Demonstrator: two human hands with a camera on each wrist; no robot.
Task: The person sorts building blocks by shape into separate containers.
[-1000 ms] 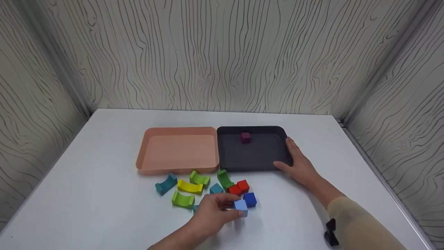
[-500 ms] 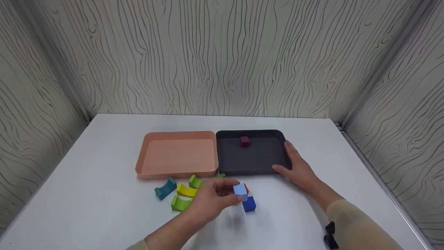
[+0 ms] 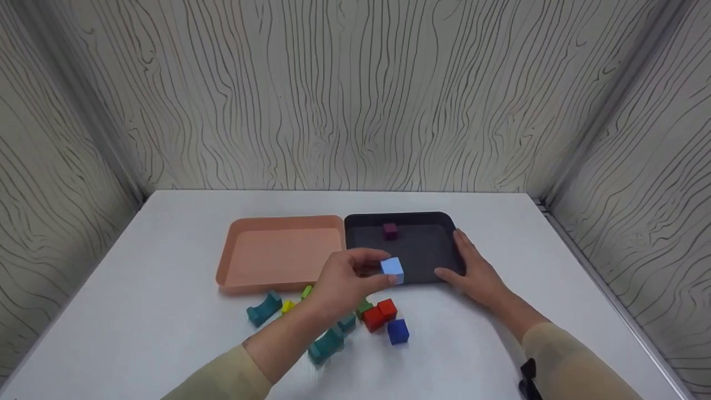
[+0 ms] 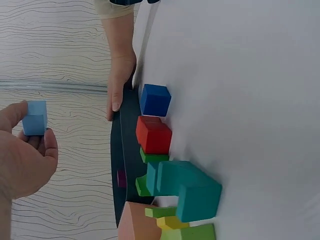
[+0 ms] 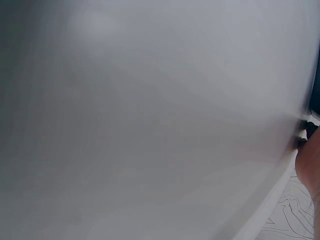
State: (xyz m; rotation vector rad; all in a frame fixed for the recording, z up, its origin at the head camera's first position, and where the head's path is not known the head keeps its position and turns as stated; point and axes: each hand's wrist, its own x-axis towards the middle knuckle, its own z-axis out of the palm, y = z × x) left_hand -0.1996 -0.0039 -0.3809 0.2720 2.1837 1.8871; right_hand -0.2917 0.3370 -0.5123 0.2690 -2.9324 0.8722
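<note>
Between thumb and fingers, my left hand [image 3: 345, 280] pinches a light blue cube [image 3: 392, 269], held up over the front edge of the dark tray [image 3: 411, 253]. In the left wrist view the same light blue cube [image 4: 35, 118] shows clear of the table, gripped by the left hand [image 4: 27, 162]. My right hand [image 3: 479, 273] rests against the right side of the dark tray, its fingers fairly straight along the rim and the thumb at the front corner. A dark purple cube [image 3: 390, 231] sits inside that tray, toward the back.
A salmon-pink tray [image 3: 283, 255] adjoins the dark one on the left. In front lie red cubes [image 3: 380, 314], a blue cube [image 3: 397, 331], teal curved blocks [image 3: 326, 345] and green and yellow blocks, partly hidden by the left forearm. Patterned panels [image 3: 344, 94] surround the white table.
My left hand has lifted the light blue cube from among the blocks and carried it forward to the dark tray. The right hand has stayed at the tray's side.
</note>
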